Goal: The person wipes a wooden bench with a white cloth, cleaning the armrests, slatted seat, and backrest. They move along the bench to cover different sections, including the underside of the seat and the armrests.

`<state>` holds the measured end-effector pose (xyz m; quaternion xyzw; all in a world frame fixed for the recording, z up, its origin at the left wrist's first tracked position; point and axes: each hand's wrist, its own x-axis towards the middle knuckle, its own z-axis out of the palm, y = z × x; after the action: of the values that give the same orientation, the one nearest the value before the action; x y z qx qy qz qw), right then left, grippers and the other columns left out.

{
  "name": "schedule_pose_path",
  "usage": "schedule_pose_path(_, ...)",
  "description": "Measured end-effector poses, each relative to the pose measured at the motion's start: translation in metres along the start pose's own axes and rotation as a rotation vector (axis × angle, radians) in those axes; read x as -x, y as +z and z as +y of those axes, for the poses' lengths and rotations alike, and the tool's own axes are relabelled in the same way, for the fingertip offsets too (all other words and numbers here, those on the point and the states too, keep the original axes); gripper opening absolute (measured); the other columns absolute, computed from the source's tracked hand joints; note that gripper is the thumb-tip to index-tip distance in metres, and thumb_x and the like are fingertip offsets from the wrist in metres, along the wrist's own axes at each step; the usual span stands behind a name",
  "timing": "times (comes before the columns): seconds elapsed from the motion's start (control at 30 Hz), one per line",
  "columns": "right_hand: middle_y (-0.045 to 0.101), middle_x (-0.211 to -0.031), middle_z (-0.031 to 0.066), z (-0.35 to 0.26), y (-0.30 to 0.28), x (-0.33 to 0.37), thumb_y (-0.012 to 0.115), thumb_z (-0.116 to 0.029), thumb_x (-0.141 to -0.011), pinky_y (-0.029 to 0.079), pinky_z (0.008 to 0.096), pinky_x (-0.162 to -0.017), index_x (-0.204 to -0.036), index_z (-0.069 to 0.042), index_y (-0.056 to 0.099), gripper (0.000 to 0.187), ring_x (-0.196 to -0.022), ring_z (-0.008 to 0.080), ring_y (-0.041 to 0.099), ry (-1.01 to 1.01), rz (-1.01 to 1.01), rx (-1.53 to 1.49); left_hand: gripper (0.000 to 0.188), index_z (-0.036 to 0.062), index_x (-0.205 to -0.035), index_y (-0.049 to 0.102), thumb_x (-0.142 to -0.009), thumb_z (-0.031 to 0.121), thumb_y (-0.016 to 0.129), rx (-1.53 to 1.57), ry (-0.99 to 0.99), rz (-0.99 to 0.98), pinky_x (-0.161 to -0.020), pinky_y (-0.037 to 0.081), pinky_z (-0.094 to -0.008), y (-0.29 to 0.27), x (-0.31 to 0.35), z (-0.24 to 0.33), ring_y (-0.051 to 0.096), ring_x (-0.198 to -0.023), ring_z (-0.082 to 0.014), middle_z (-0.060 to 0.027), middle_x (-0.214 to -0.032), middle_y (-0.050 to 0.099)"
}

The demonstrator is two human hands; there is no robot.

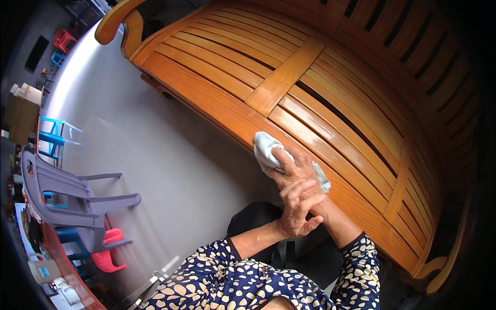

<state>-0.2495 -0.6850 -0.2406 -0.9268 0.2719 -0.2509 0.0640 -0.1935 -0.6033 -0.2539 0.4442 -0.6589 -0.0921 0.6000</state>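
A pale grey-white cloth lies bunched on the front edge of a varnished wooden bench. My right hand presses down on it, fingers bent over the fabric, and part of the cloth sticks out on the hand's far right side. Across the back of my right hand and wrist rests my left hand, its fingers stretched out and the thumb apart. Nothing shows in the left hand. The slatted seat stretches away beyond the hands.
A curved armrest stands at the bench's far left end, and another at the near right. On the grey floor to the left are a purple-grey plastic chair, a pink stool and a blue stool. A cluttered red-edged table runs along the left rim.
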Motion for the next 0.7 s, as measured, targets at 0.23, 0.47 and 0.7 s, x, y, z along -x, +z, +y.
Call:
schedule_pose_path(0.23, 0.053, -0.123, 0.0061, 0.015, -0.052, 0.054, 0.070, -0.008, -0.070, 0.042, 0.0439, -0.088, -0.094, -0.014, 0.071, 0.025, -0.111, 0.0351, 0.049, 0.069, -0.057, -0.159, 0.052, 0.0001, -0.125, 0.047, -0.096, 0.043, 0.050, 0.096, -0.173, 0.152, -0.102, 0.031, -0.0415, -0.007, -0.014, -0.001, 0.040, -0.118, -0.0298, -0.0198, -0.133, 0.041)
schedule_pose_path(0.47, 0.039, -0.136, 0.0253, -0.030, -0.030, 0.006, 0.058, -0.016, -0.073, 0.031, 0.0462, -0.106, -0.130, -0.009, 0.051, 0.058, -0.126, 0.0408, 0.039, 0.252, 0.077, -0.657, 0.056, 0.0067, -0.138, 0.037, -0.101, 0.049, 0.034, 1.027, -0.916, 0.374, -0.104, 0.036, -0.0318, -0.031, -0.017, -0.014, 0.045, -0.121, -0.0164, -0.0072, -0.132, 0.046)
schedule_pose_path(0.7, 0.024, -0.153, 0.0208, -0.058, -0.009, -0.033, 0.045, -0.051, -0.091, 0.018, 0.0487, -0.111, -0.145, -0.011, 0.038, 0.068, -0.139, 0.0400, 0.022, 0.098, -0.005, -0.247, 0.052, 0.0093, -0.140, 0.037, -0.097, 0.035, 0.049, -0.180, -0.519, 0.069, -0.101, 0.041, -0.0417, -0.064, -0.004, -0.036, 0.045, -0.118, -0.0319, -0.0155, -0.128, 0.043)
